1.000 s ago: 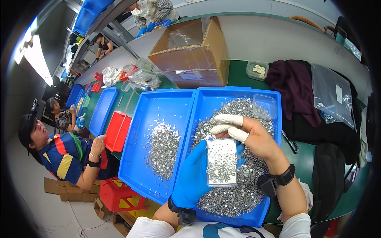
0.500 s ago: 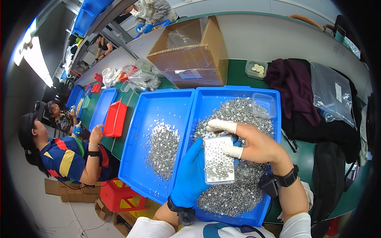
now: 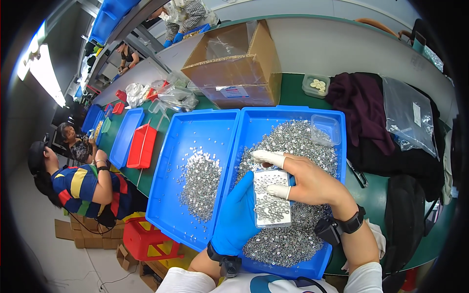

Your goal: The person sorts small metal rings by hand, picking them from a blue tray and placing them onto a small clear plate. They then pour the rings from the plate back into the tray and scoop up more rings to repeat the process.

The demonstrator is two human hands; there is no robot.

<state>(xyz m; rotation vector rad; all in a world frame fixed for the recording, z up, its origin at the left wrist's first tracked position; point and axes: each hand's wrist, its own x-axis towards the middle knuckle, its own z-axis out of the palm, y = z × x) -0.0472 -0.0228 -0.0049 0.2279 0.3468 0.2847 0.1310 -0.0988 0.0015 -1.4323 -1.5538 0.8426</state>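
Observation:
My left hand (image 3: 233, 217), in a blue glove, holds a small clear box with a white floor (image 3: 272, 202) over the right blue tray (image 3: 286, 277). Small silvery metal rings (image 3: 273, 211) lie scattered on that floor, thicker at its near end. My right hand (image 3: 307, 181) has white finger covers and reaches over the box from the right. Its thumb lies across the box's face, while the forefinger stretches past the far edge, apart from the thumb. I see nothing held between them. A large heap of similar rings (image 3: 286, 246) fills much of the tray below.
A left blue tray (image 3: 168, 146) carries a smaller ring heap. One clear tub (image 3: 325, 131) sits in the right tray. Beyond stand a cardboard box (image 3: 234, 80) and a tub of pale discs (image 3: 316, 85). Dark cloth (image 3: 364, 112) lies right; a co-worker (image 3: 90, 183) sits left beside a red bin (image 3: 141, 146).
The box has shifted slightly right, and its rings sit differently, spread further up the white floor. My right thumb has slid a little left. The co-worker at left has lowered and turned away.

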